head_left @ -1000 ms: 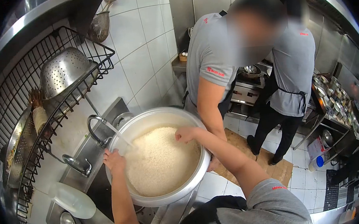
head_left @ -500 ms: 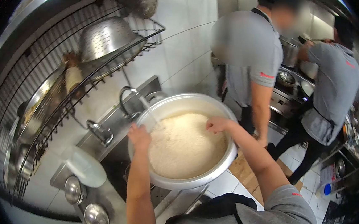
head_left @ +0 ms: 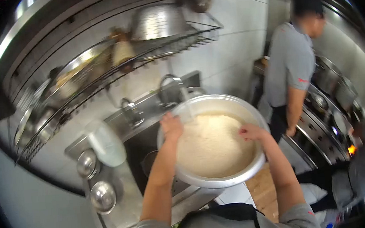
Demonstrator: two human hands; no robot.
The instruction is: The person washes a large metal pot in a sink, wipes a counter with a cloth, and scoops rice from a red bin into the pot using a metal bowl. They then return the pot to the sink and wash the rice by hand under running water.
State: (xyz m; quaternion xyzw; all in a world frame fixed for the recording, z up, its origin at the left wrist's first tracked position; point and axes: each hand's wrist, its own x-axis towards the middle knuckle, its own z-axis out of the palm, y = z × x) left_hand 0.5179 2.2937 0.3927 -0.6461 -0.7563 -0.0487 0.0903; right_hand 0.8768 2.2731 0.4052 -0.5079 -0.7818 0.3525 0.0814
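Note:
A big round metal bowl [head_left: 222,182] sits over the sink, holding pale, grainy contents [head_left: 215,148] that look wet. Water runs into it from a curved faucet [head_left: 172,78] at the back left. My left hand [head_left: 172,127] is at the bowl's left rim, near the stream; its fingers are blurred and what they grip is unclear. Over the right part of the contents is my right hand [head_left: 251,132], its fingers curled together; whether anything is between them cannot be made out.
A wire rack [head_left: 115,72] with a colander [head_left: 158,22] hangs on the wall. Left are a second faucet [head_left: 132,113], a translucent jug [head_left: 107,145] and metal bowls [head_left: 103,197]. One person [head_left: 290,62] stands right, by the stove [head_left: 321,133]; another [head_left: 362,164] is lower right.
The view has turned, shifting the bowl and sink rightward in frame. The nearer person's head has come into view, and the other person appears lower, with a flame now visible beside them.

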